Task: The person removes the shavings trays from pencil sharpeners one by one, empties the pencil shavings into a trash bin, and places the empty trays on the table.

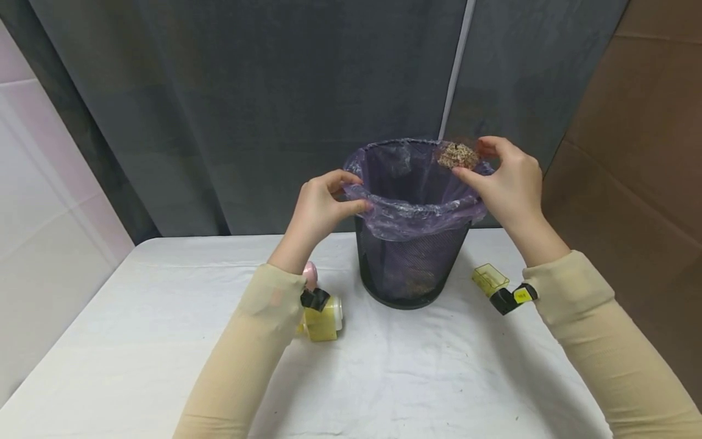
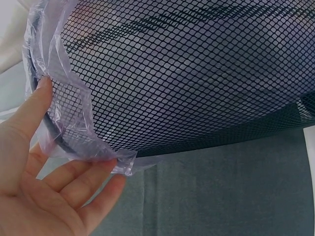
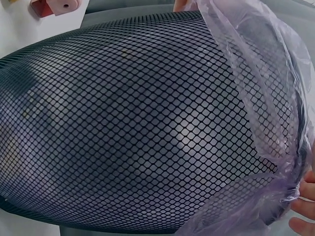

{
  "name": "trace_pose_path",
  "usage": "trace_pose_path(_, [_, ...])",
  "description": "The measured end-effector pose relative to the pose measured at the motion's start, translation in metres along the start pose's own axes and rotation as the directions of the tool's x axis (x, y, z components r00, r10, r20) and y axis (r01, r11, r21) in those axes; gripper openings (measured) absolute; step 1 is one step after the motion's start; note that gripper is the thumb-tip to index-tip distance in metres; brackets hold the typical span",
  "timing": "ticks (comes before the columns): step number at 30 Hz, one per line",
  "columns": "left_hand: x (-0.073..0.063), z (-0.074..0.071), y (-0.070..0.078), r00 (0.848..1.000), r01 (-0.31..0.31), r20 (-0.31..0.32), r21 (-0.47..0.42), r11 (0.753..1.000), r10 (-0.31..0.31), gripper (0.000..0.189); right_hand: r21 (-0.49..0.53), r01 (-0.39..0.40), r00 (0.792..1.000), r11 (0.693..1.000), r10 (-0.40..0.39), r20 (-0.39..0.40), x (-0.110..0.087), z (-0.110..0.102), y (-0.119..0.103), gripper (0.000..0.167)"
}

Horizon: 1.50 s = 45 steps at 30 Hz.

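Note:
A black mesh trash bin stands upright, lined with a thin purple bag folded over its rim. My left hand grips the left side of the rim through the bag, thumb on one side and fingers on the other. At the far right of the rim, my right hand holds a small see-through container with tan, speckled shavings tilted over the bin's mouth. The right wrist view shows only fingertips beside the bag; the shavings are out of sight there.
Behind my left forearm lies a pink object, mostly hidden; the right wrist view shows a red object with a small hole. White cloth covers the table. A dark curtain hangs behind, with a brown panel on the right.

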<state>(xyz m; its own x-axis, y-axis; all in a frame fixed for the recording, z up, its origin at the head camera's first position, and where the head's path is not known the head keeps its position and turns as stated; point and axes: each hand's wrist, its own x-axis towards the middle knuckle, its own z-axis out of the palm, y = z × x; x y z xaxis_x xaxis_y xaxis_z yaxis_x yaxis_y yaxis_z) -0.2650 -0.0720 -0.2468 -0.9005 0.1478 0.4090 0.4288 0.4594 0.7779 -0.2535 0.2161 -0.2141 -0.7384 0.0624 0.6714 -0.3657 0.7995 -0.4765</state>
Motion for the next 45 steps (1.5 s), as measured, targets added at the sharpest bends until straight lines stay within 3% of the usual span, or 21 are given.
trace_pose_path(24, [0.0004, -0.0018, -0.0009, 1.0, 0.008, 0.003, -0.02, 1.0, -0.008, 0.038, -0.144, 0.053, 0.998, 0.988, -0.048, 0.039, 0.0099, 0.0096, -0.0012, 0.059])
trace_pose_path(31, [0.0019, -0.0005, -0.0023, 1.0, 0.015, 0.008, -0.029, 0.999, -0.015, 0.038, -0.21, 0.138, 0.99, 0.968, -0.135, 0.026, 0.0097, 0.0093, -0.0002, 0.058])
trace_pose_path(45, [0.0023, -0.0008, -0.0015, 1.0, 0.012, 0.008, -0.033, 0.999, -0.012, 0.039, -0.185, 0.169, 0.985, 0.968, -0.161, 0.059, 0.0112, 0.009, -0.0012, 0.056])
